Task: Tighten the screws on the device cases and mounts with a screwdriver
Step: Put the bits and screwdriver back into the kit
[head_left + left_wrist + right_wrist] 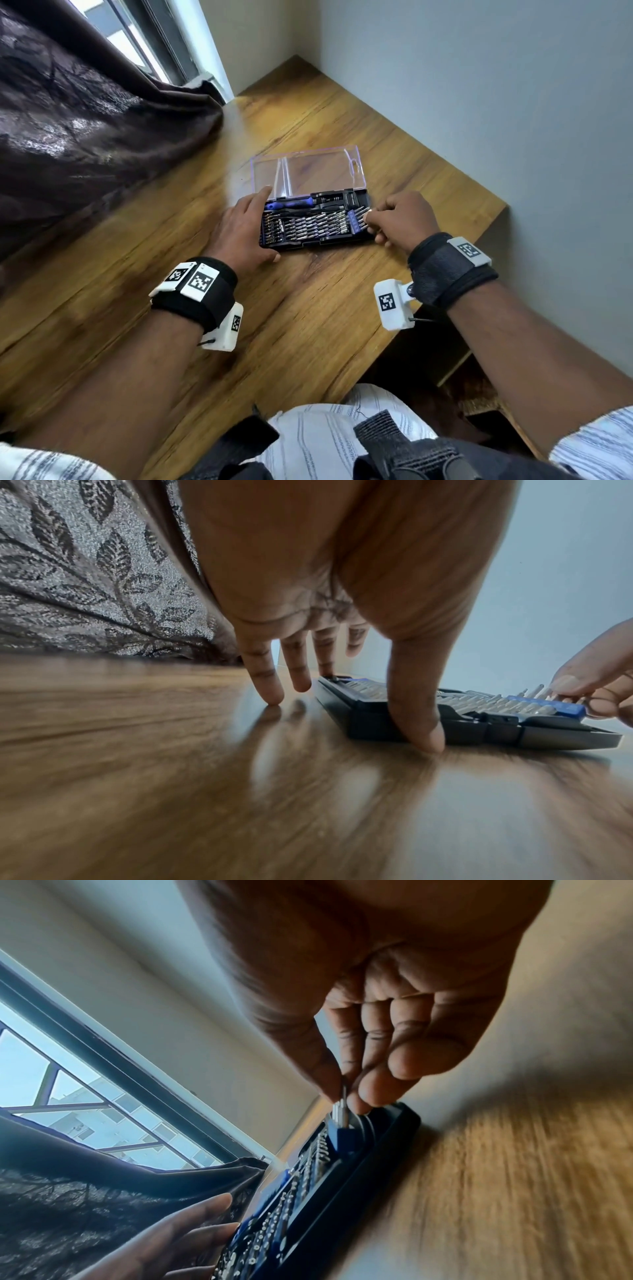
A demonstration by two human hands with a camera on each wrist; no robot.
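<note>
An opened screwdriver bit kit (308, 244) lies on the wooden table (308, 325), its clear lid (308, 174) folded back flat. A blue-handled screwdriver (291, 204) sits in the tray's far row, above rows of silver bits. My left hand (239, 229) steadies the tray's left end with straight fingers. In the left wrist view its thumb (416, 718) presses the tray's front wall (369, 723). My right hand (400, 216) pinches a silver bit (342, 1110) standing in the blue bit holder (342, 1135) at the tray's right end. No device case or mount is visible.
A dark patterned curtain (85, 130) drapes onto the table's left side below a window (137, 41). A grey wall (479, 102) borders the table at the back and right. The table's right edge (493, 219) drops off just beyond my right hand.
</note>
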